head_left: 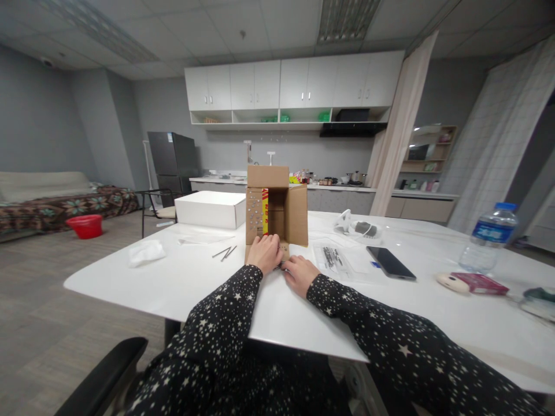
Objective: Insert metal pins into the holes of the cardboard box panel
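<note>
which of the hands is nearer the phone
Right: the right hand is left of the phone, by the box; the left hand is farther left, also by it.

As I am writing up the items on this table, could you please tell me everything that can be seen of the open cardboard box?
The open cardboard box is brown and stands on the white table, its opening facing the person. Its upper flap points up and its side flaps spread; the left flap bears small pale spots beside a yellow strip with red print. The left hand lies over its lower front; the right hand is beside it, contact unclear.
</note>
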`<act>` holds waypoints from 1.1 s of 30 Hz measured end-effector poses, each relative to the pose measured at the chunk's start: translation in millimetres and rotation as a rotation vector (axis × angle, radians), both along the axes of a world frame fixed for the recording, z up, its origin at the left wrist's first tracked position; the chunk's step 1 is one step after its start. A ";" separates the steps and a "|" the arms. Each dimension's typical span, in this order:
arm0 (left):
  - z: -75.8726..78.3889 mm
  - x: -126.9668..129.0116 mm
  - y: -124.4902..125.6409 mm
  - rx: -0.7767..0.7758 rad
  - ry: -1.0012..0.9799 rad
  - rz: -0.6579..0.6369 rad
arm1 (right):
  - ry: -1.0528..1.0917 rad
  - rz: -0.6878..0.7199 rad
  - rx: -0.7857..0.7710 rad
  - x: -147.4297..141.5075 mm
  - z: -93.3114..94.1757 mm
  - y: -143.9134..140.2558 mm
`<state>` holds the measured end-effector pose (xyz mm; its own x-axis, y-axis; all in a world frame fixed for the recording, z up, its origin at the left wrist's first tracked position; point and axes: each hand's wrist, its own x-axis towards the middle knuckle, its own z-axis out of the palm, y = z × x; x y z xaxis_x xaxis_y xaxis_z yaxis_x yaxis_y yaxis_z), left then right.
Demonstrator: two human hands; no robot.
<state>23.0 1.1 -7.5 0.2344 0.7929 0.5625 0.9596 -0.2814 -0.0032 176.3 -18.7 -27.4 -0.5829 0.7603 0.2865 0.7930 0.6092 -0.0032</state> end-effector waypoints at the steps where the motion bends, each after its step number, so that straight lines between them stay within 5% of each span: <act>1: 0.6 0.5 0.3 -0.004 0.003 0.004 | 0.001 0.003 0.002 -0.1 -0.3 -0.3; 33: 2.4 1.8 -2.4 0.072 -0.195 -0.003 | 0.012 0.000 0.006 -3.9 -0.9 1.6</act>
<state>24.7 -1.3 -5.1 0.1181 0.7485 0.6526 0.9432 -0.2901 0.1620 172.4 -17.1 -28.2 -0.5797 0.7583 0.2982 0.7927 0.6095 -0.0090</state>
